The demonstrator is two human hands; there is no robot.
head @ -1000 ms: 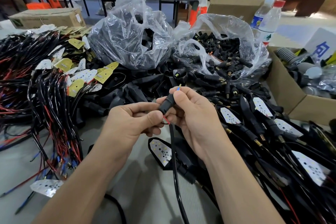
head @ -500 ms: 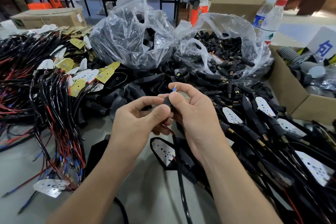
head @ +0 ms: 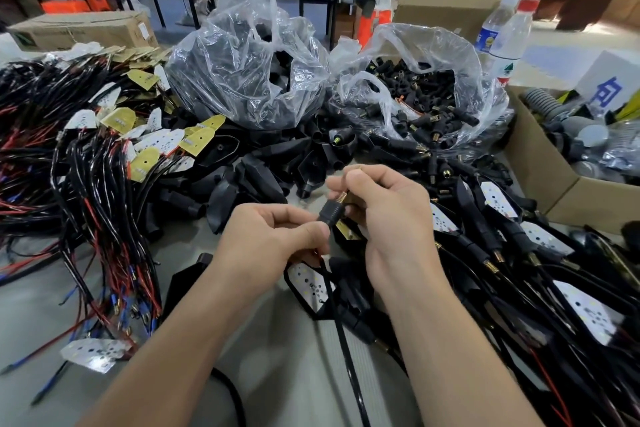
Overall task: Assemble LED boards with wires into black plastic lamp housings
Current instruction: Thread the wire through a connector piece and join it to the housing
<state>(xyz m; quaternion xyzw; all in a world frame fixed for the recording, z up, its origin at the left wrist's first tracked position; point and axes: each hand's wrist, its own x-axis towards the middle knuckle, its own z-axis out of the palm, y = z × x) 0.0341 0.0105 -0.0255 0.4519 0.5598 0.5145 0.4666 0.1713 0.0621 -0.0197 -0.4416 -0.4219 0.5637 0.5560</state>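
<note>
Cluttering grey table (head: 294, 350): wires (head: 104, 218), black housings (head: 256, 177).

Two bare forearms reach in from the near edge of the desk (head: 284, 350) and meet above its middle. The left hand (head: 273, 236), knuckles up and fingers curled, pinches the lower end of a small black stem (head: 331, 213) between thumb and forefinger. The right hand (head: 391, 215), just beside it, curls thumb and forefinger round the stem's upper tip.
</note>
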